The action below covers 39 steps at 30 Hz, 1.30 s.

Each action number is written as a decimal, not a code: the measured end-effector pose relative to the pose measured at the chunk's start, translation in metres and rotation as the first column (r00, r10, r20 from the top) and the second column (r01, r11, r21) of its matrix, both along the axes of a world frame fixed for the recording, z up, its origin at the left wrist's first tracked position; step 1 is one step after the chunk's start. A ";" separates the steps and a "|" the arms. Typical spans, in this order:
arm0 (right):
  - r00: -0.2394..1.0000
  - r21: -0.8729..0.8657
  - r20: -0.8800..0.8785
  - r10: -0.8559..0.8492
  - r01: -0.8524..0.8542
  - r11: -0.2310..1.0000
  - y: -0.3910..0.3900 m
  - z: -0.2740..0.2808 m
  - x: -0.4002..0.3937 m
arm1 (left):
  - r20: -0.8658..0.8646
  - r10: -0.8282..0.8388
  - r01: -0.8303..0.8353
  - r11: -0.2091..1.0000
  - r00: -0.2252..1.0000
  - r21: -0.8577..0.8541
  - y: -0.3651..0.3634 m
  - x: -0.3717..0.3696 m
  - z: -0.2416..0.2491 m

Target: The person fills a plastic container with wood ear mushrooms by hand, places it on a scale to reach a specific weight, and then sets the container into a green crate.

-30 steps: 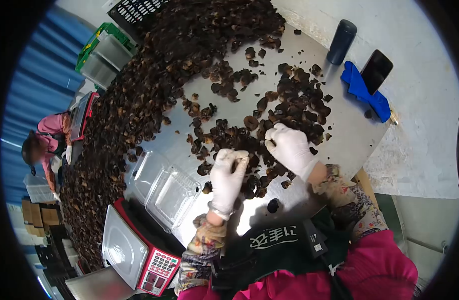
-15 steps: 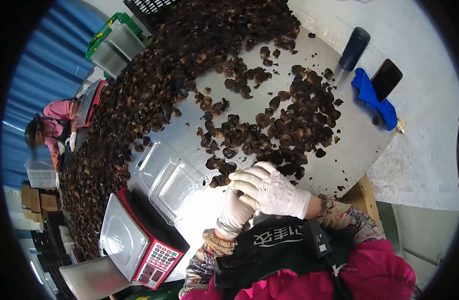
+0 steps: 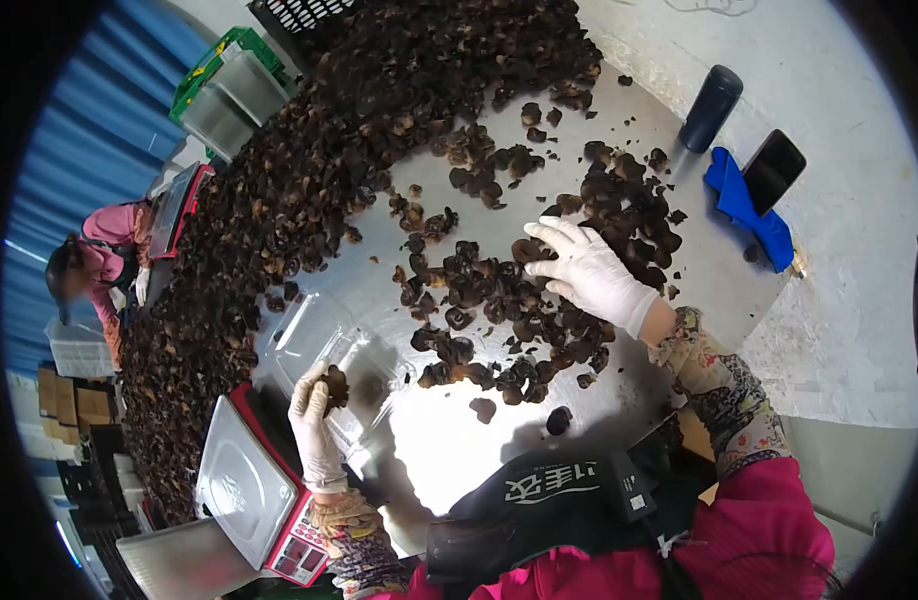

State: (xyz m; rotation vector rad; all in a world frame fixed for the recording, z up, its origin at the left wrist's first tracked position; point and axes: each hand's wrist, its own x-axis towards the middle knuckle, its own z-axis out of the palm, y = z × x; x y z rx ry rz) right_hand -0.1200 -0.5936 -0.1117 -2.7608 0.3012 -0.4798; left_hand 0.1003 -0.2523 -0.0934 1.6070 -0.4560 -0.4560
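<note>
My left hand (image 3: 315,428), in a white glove, pinches a dark brown dried mushroom piece (image 3: 335,386) over the clear plastic clamshell box (image 3: 364,425). The box's lid (image 3: 297,335) lies folded open beside it. On the right, my right hand (image 3: 591,272), also gloved, reaches out with fingers spread over a loose cluster of dark mushroom pieces (image 3: 574,335). Its fingertips are right at some pieces on the metal table (image 3: 434,180).
A large heap of mushrooms (image 3: 379,110) covers the table's far left. A red scale (image 3: 254,490) stands by my left arm. At right are a dark bottle (image 3: 711,108), a phone (image 3: 775,170) and a blue cloth (image 3: 749,215). Another person (image 3: 109,255) works beside a second scale (image 3: 176,210).
My hands were together at the table's near edge and have parted. The left moved left to the box with a mushroom piece; the right moved up and right over the cluster.
</note>
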 end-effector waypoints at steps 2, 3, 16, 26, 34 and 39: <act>0.999 -0.148 -0.031 0.017 -0.022 0.989 -0.003 -0.003 0.003 | 0.188 0.019 -0.055 0.980 0.982 0.191 0.000 0.001 0.006; 0.999 -0.147 -0.029 0.016 -0.021 0.989 -0.008 -0.002 0.001 | 0.189 0.018 -0.055 0.980 0.982 0.192 -0.009 -0.003 0.010; 0.964 0.912 0.025 -0.264 0.086 0.400 -0.053 0.014 -0.011 | 0.748 -0.423 -0.030 0.861 0.511 0.507 -0.253 -0.061 -0.039; 0.987 0.382 0.148 -0.055 -0.006 0.924 -0.096 -0.010 0.026 | -0.242 -0.400 0.352 0.910 0.884 -0.218 -0.238 -0.018 -0.019; 1.000 0.181 -0.019 -0.010 0.014 0.983 -0.084 -0.003 0.004 | -0.155 -0.428 0.423 0.904 0.890 -0.066 -0.245 -0.024 -0.024; 0.971 -0.208 -0.239 0.004 -0.055 0.977 -0.088 -0.021 0.036 | 0.316 -0.526 0.344 0.806 0.789 0.482 -0.289 -0.059 -0.039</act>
